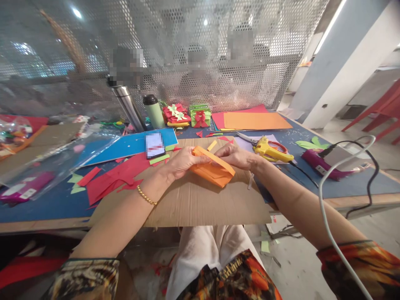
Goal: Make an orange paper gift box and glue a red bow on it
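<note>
An orange paper box [212,174] with a curved strip like a handle is held up over a cardboard sheet [200,206]. My left hand [184,161] pinches its far left end, thumb along the strip. My right hand [234,156] is closed at the strip's far side, its fingertips partly hidden behind the paper. Small green strips [159,159] and a phone [155,146] lie left of my left hand. To the right of my right hand rest a yellow glue gun [271,150] and scissors [246,137].
Red paper pieces [121,173] and a blue board [125,146] lie to the left. Behind stand a steel flask [129,106], a green bottle [154,111], a red box [175,114] and a green box [200,117]. At right, a white cable [323,208] loops past a purple power strip [326,164].
</note>
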A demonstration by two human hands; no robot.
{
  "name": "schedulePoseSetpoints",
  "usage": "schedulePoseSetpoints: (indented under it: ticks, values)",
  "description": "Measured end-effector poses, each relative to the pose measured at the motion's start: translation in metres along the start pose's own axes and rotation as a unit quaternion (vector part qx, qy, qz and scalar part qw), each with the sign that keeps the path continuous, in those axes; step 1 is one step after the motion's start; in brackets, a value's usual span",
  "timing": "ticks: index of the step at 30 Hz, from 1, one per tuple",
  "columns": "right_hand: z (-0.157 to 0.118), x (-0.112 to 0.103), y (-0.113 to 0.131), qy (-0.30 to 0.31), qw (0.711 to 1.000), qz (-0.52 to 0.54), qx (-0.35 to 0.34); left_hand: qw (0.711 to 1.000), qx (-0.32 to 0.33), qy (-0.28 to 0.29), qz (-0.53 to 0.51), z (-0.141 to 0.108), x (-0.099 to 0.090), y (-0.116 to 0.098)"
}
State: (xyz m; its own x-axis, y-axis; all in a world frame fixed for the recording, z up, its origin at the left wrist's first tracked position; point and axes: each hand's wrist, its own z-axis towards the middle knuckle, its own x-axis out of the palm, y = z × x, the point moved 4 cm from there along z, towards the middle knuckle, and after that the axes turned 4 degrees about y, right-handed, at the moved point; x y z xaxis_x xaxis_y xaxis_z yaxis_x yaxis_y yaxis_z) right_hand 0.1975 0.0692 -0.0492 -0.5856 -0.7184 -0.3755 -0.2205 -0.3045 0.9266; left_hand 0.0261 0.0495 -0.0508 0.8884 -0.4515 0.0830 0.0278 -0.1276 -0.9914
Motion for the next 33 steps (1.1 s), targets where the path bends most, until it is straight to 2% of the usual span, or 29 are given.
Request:
schedulePoseSetpoints:
  ticks: [4,9,14,20,27,33]
  values:
    - [-0.002,0.001,0.002,0.006,1.0,0.011,0.016,1.0,-0.005,-0.019,0.003,0.002,-0.005,-0.001]
    - [-0.003,0.003,0.004,0.022,1.0,-0.008,-0.006,0.998,0.025,-0.045,0.036,0.003,-0.008,-0.004]
    - [-0.003,0.003,-0.003,0.022,0.999,0.028,0.011,0.996,0.039,-0.064,0.051,0.003,-0.008,-0.003]
    - [-0.005,0.003,-0.001,0.0,0.999,0.041,0.01,0.999,0.027,-0.021,0.041,0.0,-0.003,-0.008]
    - [-0.002,0.005,-0.003,0.013,1.0,0.006,0.001,0.998,0.033,0.007,0.044,-0.005,0.005,-0.008]
    - [-0.001,0.003,-0.003,0.024,0.999,0.021,-0.009,1.0,0.023,-0.017,0.013,-0.003,0.003,-0.009]
